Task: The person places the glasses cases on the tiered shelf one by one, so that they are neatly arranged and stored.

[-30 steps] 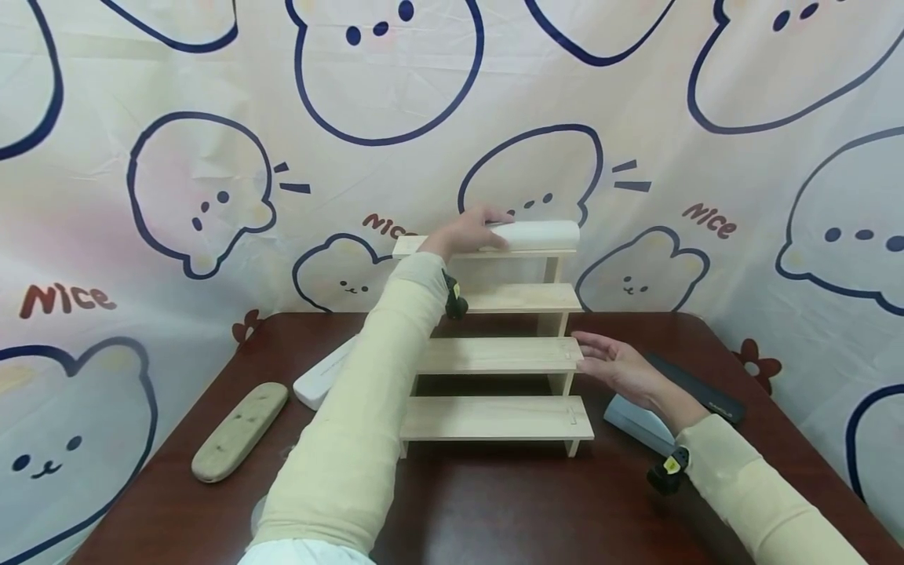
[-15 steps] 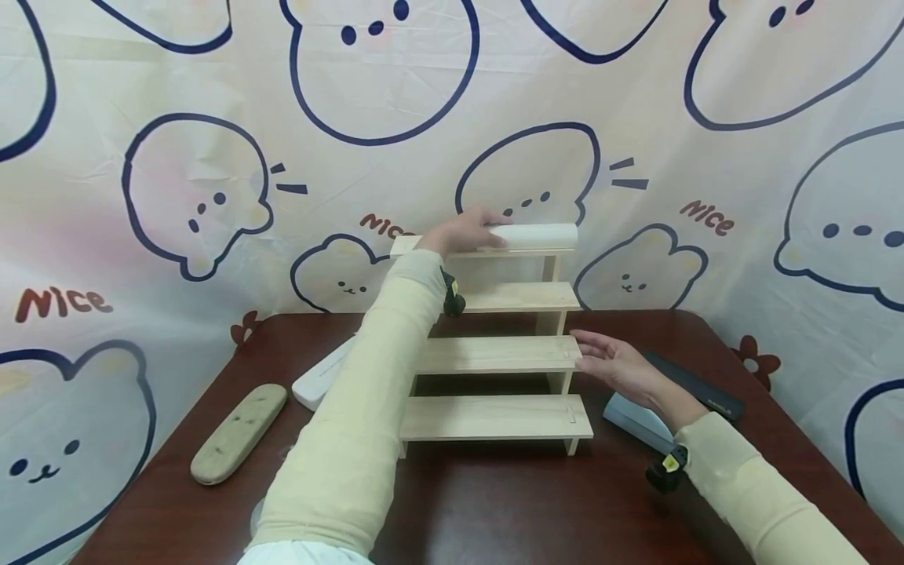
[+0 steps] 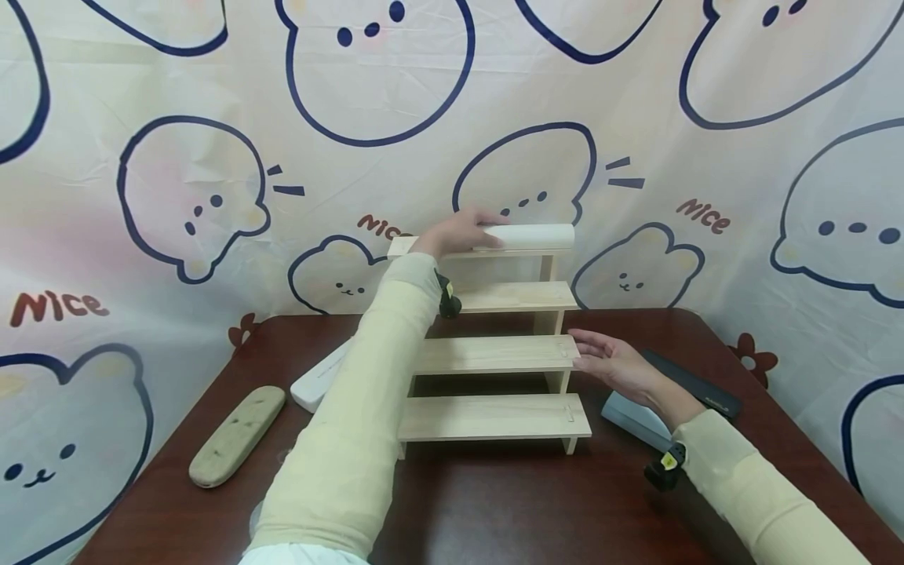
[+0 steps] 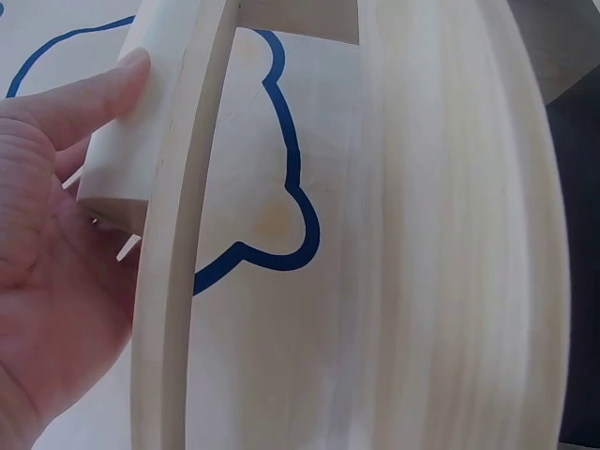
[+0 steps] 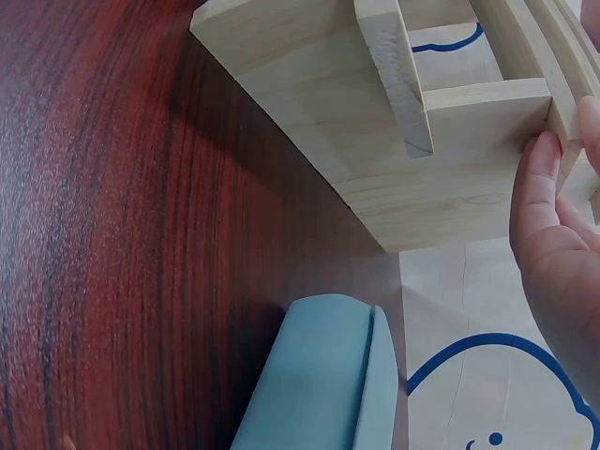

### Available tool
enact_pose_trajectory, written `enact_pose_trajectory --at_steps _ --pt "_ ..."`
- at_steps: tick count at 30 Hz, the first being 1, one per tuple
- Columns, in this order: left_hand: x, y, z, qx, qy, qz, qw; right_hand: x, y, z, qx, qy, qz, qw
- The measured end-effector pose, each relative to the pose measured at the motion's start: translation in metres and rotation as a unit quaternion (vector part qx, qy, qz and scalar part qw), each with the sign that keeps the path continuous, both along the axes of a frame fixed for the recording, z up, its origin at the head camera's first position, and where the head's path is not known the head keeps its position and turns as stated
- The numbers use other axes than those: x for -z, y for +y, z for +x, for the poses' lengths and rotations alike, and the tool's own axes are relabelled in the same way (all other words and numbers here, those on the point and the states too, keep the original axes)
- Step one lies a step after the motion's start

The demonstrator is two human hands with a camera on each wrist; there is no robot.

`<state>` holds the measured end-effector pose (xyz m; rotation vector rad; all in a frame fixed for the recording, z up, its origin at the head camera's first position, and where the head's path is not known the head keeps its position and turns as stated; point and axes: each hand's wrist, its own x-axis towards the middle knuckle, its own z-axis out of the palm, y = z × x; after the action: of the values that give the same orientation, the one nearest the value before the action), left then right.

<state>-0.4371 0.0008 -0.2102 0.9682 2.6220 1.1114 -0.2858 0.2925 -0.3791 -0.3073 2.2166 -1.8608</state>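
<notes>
A four-tier wooden stepped rack (image 3: pixel 494 417) stands on the table. On its top board lies a long white case, shaped like a glasses case (image 3: pixel 537 236). My left hand (image 3: pixel 459 233) grips the left end of this case. In the left wrist view the thumb lies over the white case (image 4: pixel 164 84), and the other fingers are partly hidden behind it. At the right end of the rack's second board from the bottom is my right hand (image 3: pixel 621 373). The right wrist view shows its fingertips (image 5: pixel 540 173) pinching the board's end.
On the right lie a light blue glasses case (image 3: pixel 637 420) and a long dark case (image 3: pixel 695 384). Toward the left are a beige, mottled case (image 3: pixel 238 436) and a white case (image 3: pixel 321 377) partly hidden by my left sleeve. A printed cloth (image 3: pixel 381 94) hangs behind the table.
The white case's right end has settled slightly lower onto the top board. Both hands keep their places; the whole head view has shifted slightly.
</notes>
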Motion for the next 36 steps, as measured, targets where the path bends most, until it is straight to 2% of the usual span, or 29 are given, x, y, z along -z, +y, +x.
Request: enact_pose_trajectory --at_steps 7,12,19,24,29,36 --pt "0.001 -0.010 0.001 -0.027 -0.003 0.039 0.9989 0.001 -0.001 -0.001 0.000 0.002 0.002 1.0000" --pt "0.000 -0.026 0.005 -0.042 0.004 0.067 0.9969 0.000 -0.002 0.000 -0.002 -0.002 -0.004 1.0000" --pt "-0.001 -0.057 0.023 -0.043 0.029 0.102 0.9934 -0.003 -0.003 0.002 -0.001 -0.004 -0.006 1.0000" --pt "0.001 -0.073 0.037 -0.043 0.039 0.091 0.9942 -0.003 -0.003 0.002 0.002 -0.007 -0.009 0.9999" --pt "0.013 -0.087 0.057 -0.039 0.062 0.079 0.9941 -0.002 -0.005 0.002 0.000 -0.014 -0.014 0.9998" --pt "0.038 -0.107 0.084 -0.013 0.082 0.093 0.9922 -0.004 -0.002 0.004 0.003 -0.008 -0.004 1.0000"
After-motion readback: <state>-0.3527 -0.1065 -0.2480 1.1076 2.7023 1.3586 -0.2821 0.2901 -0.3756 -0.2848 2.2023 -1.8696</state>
